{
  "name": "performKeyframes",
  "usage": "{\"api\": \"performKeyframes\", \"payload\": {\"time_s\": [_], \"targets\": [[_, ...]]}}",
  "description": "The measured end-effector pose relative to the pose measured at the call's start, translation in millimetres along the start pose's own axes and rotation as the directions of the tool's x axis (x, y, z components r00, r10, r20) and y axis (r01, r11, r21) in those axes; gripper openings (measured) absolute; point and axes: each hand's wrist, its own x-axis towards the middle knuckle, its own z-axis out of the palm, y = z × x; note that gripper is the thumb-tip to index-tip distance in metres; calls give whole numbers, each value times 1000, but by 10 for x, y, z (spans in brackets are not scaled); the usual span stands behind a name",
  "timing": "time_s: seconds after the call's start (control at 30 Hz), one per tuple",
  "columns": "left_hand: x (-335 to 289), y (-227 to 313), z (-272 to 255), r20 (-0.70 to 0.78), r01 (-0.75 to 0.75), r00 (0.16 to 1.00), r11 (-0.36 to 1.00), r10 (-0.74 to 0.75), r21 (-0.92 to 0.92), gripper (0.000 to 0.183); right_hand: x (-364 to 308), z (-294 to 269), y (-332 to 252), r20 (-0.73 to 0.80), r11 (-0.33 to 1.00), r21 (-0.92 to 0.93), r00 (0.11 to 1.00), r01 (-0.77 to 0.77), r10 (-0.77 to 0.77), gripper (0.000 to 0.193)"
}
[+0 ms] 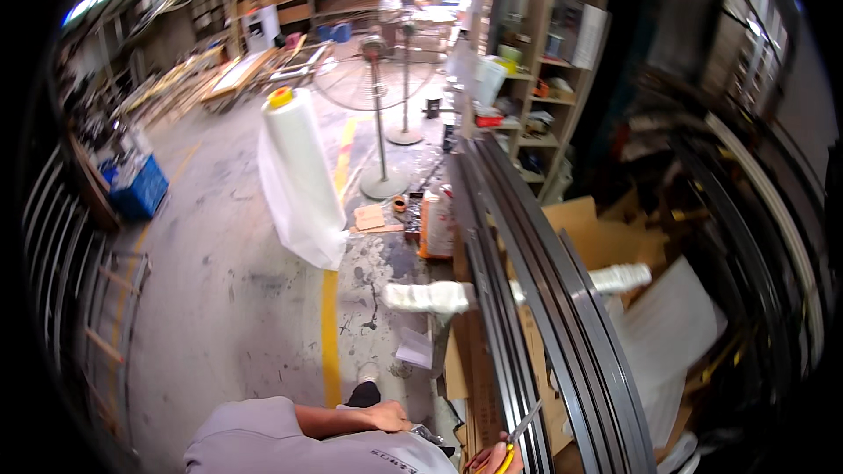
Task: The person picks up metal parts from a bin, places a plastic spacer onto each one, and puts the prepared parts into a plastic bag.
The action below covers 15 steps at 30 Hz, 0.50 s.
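Note:
Low in the view, my left hand (389, 417) is closed in front of my body, gripping crinkled clear plastic film (428, 434) that shows beside its fingers. My right hand (501, 456), near the bottom edge, is closed around scissors (525, 422) with yellow handles. Their blades point up and to the right, over the nearest of the long dark metal profiles (562, 298). These profiles run away from me side by side, crossing a support bar wrapped in white material (430, 297). Part of my right hand is cut off by the frame edge.
A tall roll of white film (299, 167) stands on the floor ahead, left of a pedestal fan (378, 123). Cardboard (606, 233) and white foam sheet (672, 312) lie right of the profiles. Shelving (562, 79) rises behind. Metal racks (114, 325) and a blue bin (140, 187) are at left.

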Motion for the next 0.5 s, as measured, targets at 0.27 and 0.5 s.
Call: {"api": "performKeyframes", "payload": {"time_s": [0.27, 0.5], "targets": [[-20, -1449, -1190, -186, -237, 966, 899, 178, -369, 24, 829, 1625, -645, 64, 703, -586, 887, 404, -457, 40], [-376, -2465, -2221, -478, -299, 872, 653, -111, -696, 18, 1923, 2767, -2362, 468, 969, 205, 883, -139, 28, 45]]}}
